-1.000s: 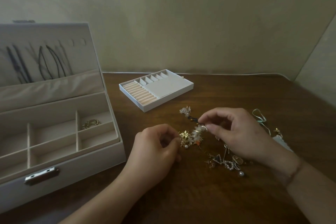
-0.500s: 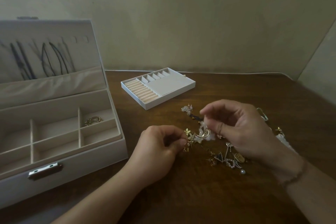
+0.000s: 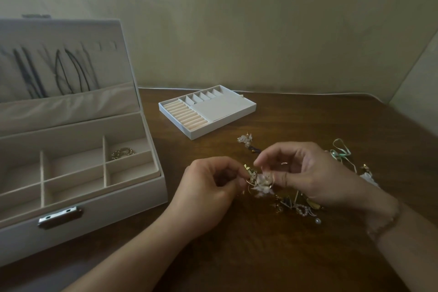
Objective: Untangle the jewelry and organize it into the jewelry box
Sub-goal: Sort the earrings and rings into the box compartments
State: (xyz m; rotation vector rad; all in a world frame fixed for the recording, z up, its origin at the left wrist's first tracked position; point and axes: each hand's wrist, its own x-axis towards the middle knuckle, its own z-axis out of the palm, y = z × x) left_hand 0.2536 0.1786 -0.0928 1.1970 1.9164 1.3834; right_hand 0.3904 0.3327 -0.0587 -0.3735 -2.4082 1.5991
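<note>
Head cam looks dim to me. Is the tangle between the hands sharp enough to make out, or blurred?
Head view: dim and soft all over, no glare; the tangle pinched between left hand and right hand is smeared, its links unreadable; the box edges bow from the wide lens.

Both bare forearms reach in from the near edge. The left hand [image 3: 211, 187] has its fingers curled, thumb and fingertips pinched together. The right hand [image 3: 301, 173], fingers bent, pinches likewise, a bracelet on its wrist.

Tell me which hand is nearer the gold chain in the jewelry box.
Left. The left hand lies just right of the jewelry box holding the gold chain; the right hand is farther right.
</note>
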